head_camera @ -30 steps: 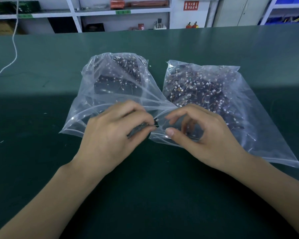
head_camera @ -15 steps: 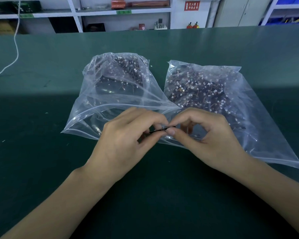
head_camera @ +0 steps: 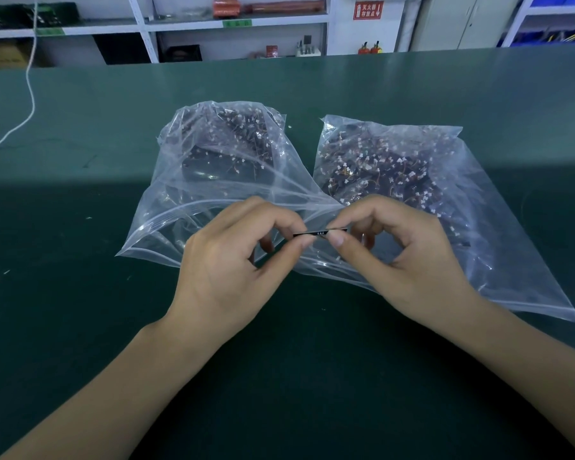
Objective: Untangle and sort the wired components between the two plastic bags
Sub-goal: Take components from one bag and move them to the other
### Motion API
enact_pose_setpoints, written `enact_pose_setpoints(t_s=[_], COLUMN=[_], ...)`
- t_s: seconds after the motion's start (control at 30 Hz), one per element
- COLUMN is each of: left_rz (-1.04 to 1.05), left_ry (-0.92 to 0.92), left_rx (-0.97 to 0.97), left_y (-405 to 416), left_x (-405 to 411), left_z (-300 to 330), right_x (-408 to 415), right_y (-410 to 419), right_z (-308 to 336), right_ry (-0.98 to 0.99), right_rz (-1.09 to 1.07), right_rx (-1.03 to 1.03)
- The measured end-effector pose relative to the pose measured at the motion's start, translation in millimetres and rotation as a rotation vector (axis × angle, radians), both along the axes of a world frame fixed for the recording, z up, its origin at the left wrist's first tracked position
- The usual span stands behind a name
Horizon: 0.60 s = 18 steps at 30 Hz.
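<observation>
Pinching a thin black component between left hand and right hand, two clear bags holding tangled wired components

Left hand and right hand each pinch one end of a thin black component, held level just above the near edges of two bags. Left bag and right bag lie side by side on the green table, both holding dark wired parts.
</observation>
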<state>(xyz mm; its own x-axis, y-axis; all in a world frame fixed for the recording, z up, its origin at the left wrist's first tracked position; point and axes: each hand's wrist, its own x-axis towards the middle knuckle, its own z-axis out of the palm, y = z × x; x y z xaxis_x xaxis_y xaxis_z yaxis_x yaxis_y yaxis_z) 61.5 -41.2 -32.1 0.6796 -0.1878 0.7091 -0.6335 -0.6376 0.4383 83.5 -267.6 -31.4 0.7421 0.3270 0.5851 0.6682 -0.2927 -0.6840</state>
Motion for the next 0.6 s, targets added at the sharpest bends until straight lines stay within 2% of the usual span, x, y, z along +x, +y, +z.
enact_pose_setpoints(t_s=[0.6], left_rz=[-0.049], left_ry=[0.029], left_rx=[-0.003], left_y=[-0.5], left_x=[-0.4], left_z=[0.3], right_x=[1.9], right_y=[-1.6], right_z=[-1.1], right_ry=[-0.043], right_rz=[-0.001], right_rx=[-0.041])
